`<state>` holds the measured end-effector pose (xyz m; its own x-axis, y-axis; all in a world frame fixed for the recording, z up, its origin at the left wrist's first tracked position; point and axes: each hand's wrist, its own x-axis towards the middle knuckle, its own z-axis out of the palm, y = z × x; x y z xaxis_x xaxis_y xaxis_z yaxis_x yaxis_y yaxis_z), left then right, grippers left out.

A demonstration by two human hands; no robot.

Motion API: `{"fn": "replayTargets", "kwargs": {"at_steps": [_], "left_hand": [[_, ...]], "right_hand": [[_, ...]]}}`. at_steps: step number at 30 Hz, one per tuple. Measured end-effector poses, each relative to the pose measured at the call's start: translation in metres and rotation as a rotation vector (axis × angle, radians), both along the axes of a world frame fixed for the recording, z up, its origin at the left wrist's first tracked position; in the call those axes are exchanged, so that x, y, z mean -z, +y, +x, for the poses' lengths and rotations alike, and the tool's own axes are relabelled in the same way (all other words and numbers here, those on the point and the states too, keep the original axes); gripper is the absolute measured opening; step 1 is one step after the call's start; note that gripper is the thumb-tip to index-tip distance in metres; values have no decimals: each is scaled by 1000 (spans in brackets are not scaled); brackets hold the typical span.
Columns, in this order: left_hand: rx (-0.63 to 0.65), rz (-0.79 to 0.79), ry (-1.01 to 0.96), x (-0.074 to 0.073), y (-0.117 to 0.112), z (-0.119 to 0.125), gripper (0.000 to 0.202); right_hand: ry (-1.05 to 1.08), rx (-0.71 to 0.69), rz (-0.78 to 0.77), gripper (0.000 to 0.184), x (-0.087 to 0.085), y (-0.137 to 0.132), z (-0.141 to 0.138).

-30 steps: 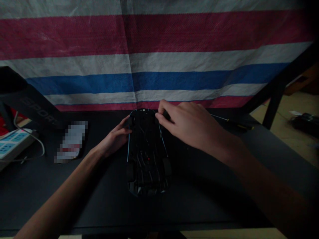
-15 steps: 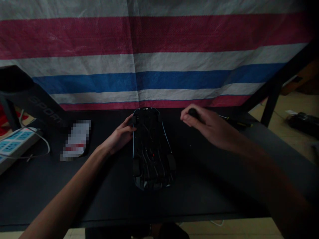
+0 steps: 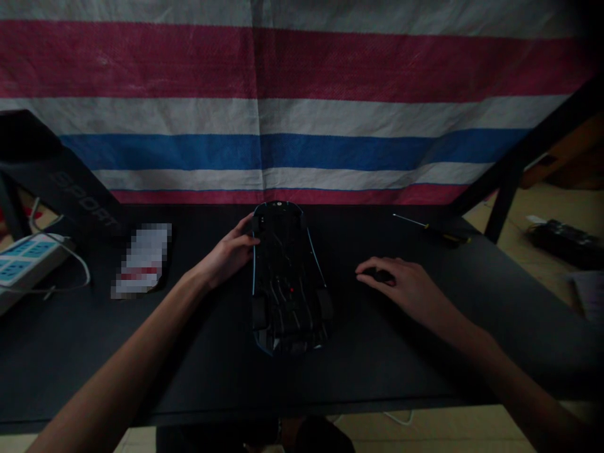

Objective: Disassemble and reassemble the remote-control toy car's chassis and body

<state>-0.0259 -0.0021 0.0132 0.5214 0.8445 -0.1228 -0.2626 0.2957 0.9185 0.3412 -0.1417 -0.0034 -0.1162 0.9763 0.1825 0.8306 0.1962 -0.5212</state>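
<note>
A black toy car (image 3: 285,277) with thin blue edge lines lies upside down in the middle of the dark table (image 3: 198,365), its underside facing up. My left hand (image 3: 231,251) grips the car's left front corner with curled fingers. My right hand (image 3: 406,289) rests low on the table to the right of the car, fingers closed over a small black wheel (image 3: 381,275). The car's front right wheel well looks bare; both rear wheels sit in place.
A screwdriver (image 3: 431,229) lies at the table's back right. A blurred small packet (image 3: 141,261) lies left of the car. A power strip (image 3: 23,267) with a cable sits at the far left. A striped tarp (image 3: 302,100) hangs behind; a black frame leg (image 3: 507,182) slants right.
My right hand left the car's front right corner with a small black wheel and came down to the table right of the car. My left hand stayed on the car.
</note>
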Motion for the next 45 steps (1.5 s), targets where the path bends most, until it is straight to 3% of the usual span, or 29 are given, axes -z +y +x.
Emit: {"fn": "replayTargets", "kwargs": {"at_steps": [4,7,11,15,18,24,32,38,42,45], "left_hand": [[-7,-13,4,1,0,0,91],[6,5,-20,4,1,0,89],[19,21,-40,7,2,-2,83],[26,10,-26,5,1,-2,84],[36,11,-24,3,0,-1,85],[53,5,-56,5,3,-1,93],[72,18,-49,12,7,-2,96],[108,33,-66,14,5,-3,98],[82,-5,-75,13,3,-2,95],[84,-2,-81,12,2,-1,92]], "right_hand": [[-15,0,16,22,2,5,1],[31,-1,-15,19,-8,7,-7],[263,-55,-51,22,-42,17,-40],[359,-289,-135,24,-82,45,-92],[346,-427,-138,19,-95,72,-127],[155,-549,-193,20,-91,104,-157],[121,-519,-180,23,-84,104,-159],[222,-586,-207,12,-88,105,-155],[368,-555,-79,17,-103,101,-150],[384,-438,131,27,-111,96,-148]]}}
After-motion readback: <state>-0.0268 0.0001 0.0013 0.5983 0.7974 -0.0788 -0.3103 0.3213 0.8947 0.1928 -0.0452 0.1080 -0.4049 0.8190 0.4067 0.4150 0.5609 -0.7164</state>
